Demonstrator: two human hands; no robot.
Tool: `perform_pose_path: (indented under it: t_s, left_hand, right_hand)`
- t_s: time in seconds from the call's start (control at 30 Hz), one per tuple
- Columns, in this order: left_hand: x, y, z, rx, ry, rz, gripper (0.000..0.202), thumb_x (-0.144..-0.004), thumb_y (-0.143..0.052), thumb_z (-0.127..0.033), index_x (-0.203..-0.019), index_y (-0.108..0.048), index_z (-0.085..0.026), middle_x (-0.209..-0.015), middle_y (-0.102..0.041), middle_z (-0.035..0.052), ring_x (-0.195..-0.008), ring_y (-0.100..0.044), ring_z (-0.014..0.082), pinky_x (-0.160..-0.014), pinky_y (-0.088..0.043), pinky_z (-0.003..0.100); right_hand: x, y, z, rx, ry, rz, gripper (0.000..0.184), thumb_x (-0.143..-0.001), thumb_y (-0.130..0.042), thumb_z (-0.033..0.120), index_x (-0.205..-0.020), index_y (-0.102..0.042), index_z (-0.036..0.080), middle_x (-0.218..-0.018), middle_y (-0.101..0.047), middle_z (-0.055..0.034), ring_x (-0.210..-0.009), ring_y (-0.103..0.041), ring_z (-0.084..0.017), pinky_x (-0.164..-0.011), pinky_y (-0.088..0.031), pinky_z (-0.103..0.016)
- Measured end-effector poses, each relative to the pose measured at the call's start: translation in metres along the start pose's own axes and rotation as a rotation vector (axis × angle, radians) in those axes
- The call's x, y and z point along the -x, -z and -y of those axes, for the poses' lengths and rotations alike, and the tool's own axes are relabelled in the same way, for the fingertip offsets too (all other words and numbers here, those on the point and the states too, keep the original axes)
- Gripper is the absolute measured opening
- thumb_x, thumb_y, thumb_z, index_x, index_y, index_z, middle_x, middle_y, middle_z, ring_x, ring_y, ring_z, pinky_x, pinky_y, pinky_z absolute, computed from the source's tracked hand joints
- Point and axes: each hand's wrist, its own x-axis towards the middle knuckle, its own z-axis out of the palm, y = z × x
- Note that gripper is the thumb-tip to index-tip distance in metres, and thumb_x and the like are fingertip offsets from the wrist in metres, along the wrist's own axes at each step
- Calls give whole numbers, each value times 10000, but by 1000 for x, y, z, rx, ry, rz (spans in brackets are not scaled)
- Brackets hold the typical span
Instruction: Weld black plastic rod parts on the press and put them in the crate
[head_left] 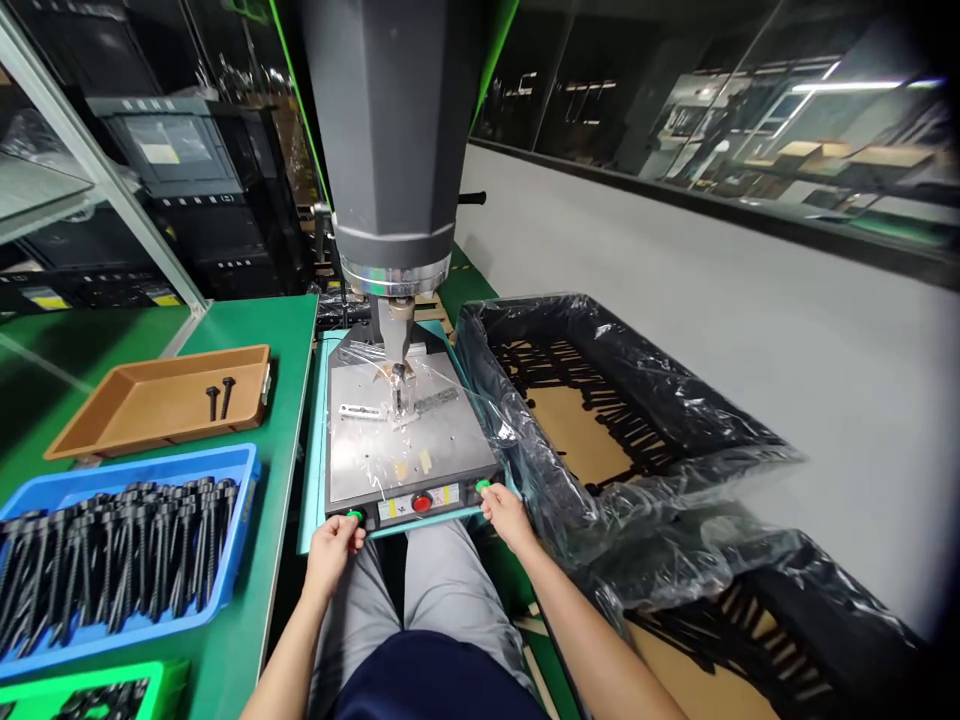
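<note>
My left hand is closed, its curled fingers at the left green push button on the front of the machine base. At the opposite corner, my closed right hand has thumb and fingertips on the right green push button. A red button sits between them, untouched. Above the metal plate, a tapered metal press head reaches down onto a small black part upright in a fixture. Clear plastic film partly covers this spot, so contact is hard to make out.
Left on the green bench, a brown tray holds two black bolt-like parts. A blue bin is full of such parts; a green bin stands nearer. Right are plastic-lined boxes with black parts in rows, beside a wall.
</note>
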Motion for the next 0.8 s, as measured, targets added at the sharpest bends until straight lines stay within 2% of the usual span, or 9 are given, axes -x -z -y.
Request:
perform_pose_path:
  t_s: [0.2,0.3,0.43,0.63,0.8]
  left_hand:
    - [1,2,0,30,-9,30,431,-687,-685,-595,-634,-567,-184,-630,-658,39,-522,-557,138,-500,-395,244]
    - [4,3,1,26,-26,26,464,-672,-694,-609,-622,-559,-168,-586,-630,24,-502,-519,117,-506,-378,229]
    - [9,4,2,52,-20,-13,487,-657,-698,-625,-592,-532,-172,-546,-595,9,-470,-477,107,-481,-339,224]
    - [16,-6,-4,70,-40,17,459,-676,-696,-602,-620,-565,-166,-556,-597,9,-480,-482,112,-490,-343,224]
    - [19,-11,-8,71,-69,74,425,-720,-678,-565,-639,-584,-158,-560,-596,6,-496,-480,107,-504,-353,218]
  right_hand:
    - [6,-5,4,-118,-18,-75,433,-778,-470,627,-642,-503,217,-577,-564,-1,-531,-531,-153,-489,-386,-244]
    - [13,-9,4,-220,-62,-129,468,-741,-515,658,-652,-537,199,-585,-556,-4,-528,-498,-143,-433,-335,-220]
    - [28,-14,-1,-365,-120,-173,480,-706,-583,663,-683,-568,184,-524,-492,28,-462,-418,-109,-397,-289,-203]
    - [51,-18,-12,-412,-145,-166,467,-695,-634,639,-643,-556,182,-499,-481,36,-445,-417,-95,-382,-302,-192]
    - [50,-13,-4,-479,-160,-239,477,-645,-702,613,-829,-622,180,-577,-563,19,-479,-492,-114,-385,-331,-192]
